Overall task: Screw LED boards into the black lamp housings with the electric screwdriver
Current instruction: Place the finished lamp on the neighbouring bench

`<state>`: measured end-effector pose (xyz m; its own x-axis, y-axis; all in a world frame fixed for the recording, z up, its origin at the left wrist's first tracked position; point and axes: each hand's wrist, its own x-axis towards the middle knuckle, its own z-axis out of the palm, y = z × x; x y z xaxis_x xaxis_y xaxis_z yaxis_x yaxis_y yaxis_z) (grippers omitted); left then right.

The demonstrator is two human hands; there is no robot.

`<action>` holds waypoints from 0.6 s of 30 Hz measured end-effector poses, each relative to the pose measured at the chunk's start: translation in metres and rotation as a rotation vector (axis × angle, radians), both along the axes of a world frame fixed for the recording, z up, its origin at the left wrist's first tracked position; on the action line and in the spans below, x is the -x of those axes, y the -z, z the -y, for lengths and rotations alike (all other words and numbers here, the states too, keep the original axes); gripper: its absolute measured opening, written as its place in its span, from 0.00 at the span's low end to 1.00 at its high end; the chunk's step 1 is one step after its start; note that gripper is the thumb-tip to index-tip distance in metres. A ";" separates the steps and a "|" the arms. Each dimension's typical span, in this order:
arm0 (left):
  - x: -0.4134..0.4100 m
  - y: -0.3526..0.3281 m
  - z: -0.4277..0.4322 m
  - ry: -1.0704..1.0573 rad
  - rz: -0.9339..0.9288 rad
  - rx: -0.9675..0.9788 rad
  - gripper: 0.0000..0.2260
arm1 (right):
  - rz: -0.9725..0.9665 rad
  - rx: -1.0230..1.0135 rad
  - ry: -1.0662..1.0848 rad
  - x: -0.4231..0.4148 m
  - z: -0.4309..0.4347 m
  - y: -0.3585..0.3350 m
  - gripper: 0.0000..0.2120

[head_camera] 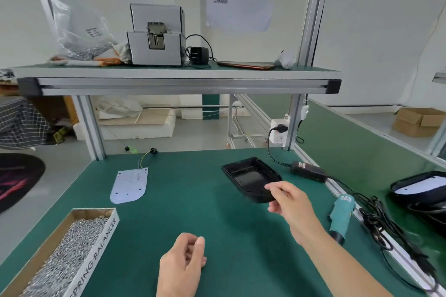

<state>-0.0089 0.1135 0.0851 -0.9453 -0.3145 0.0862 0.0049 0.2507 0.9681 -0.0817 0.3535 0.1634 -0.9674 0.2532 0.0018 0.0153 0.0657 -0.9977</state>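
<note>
Head view: a wide look down over a green-matted tabletop (183,202) and the shelf (178,72) above it.
Landmark: an empty black plastic lamp housing (248,176), a shallow tray with a rounded near end, lies open side up, right of the tabletop's middle.
Right hand (290,201): at the housing's near end with fingers bent. That end lies between forefinger and thumb; whether they actually grip it cannot be told.
Left hand (182,264): nearer the person and left of the housing, well apart from it. Fingers are loosely curled, thumb on the forefinger, nothing seen in them.
LED board: a white shield-shaped LED board (129,184) lies flat well left of the housing, with thin wires running from its far edge.
Screwdriver: a teal electric screwdriver (341,214) lies right of the housing and nearer the person, by the tabletop's edge, apart from both hands.
Adapter: a black power adapter (309,171) lies just right of the housing.
Screws: an open cardboard box (96,255) lettered SPRING BALANCER, full of small silver screws (70,251), sits far left of the housing and nearer the person.
Second housing: a black housing with a white board inside (420,187) sits far right of the landmark.
Shelf load: a grey metal machine (156,48) and a dark phone (246,65) sit above and behind the housing.
</note>
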 end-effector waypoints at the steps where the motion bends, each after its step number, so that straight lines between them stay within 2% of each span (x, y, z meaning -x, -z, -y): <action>1: 0.000 0.001 0.001 0.012 0.012 -0.007 0.07 | 0.012 0.060 -0.013 -0.018 0.009 0.006 0.10; 4: -0.006 -0.004 -0.001 0.021 0.029 -0.009 0.07 | 0.032 0.161 -0.023 -0.063 0.034 0.024 0.10; 9: -0.007 -0.005 -0.002 0.006 0.049 -0.032 0.08 | 0.012 0.144 -0.040 -0.109 0.061 0.046 0.14; 13: -0.010 -0.008 -0.003 0.003 0.062 -0.012 0.07 | -0.013 0.044 -0.039 -0.130 0.070 0.056 0.15; 18: -0.010 -0.010 -0.001 0.004 0.083 0.046 0.07 | -0.028 -0.099 -0.058 -0.143 0.072 0.057 0.13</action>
